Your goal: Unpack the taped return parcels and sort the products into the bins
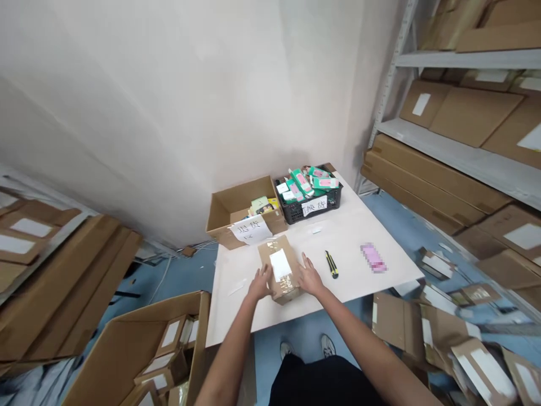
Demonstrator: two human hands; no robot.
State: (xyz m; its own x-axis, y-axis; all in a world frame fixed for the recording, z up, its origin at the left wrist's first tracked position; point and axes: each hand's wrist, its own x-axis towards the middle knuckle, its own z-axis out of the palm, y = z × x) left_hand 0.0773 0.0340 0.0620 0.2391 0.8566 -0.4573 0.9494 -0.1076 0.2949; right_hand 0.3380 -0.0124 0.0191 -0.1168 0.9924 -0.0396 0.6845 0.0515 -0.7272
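A taped cardboard box (293, 260) with a white label (280, 265) on its top rests near the front edge of the white table (350, 237). My left hand (260, 283) grips the box's left side, its fingers bent against the cardboard. On the opposite side, my right hand (310, 276) holds the box with fingers pointing away from me and somewhat apart. Clear tape shines at both ends of the box top. To the right of my right hand lies a yellow and black box cutter (332, 264).
Behind the box stand an open carton (224, 230) with a paper sign and a black crate (333, 202) of green-pink packets. A blurred pink item (373, 257) lies at the right. A large carton (107, 352) of parcels stands front left; shelves (469, 144) of boxes line the right.
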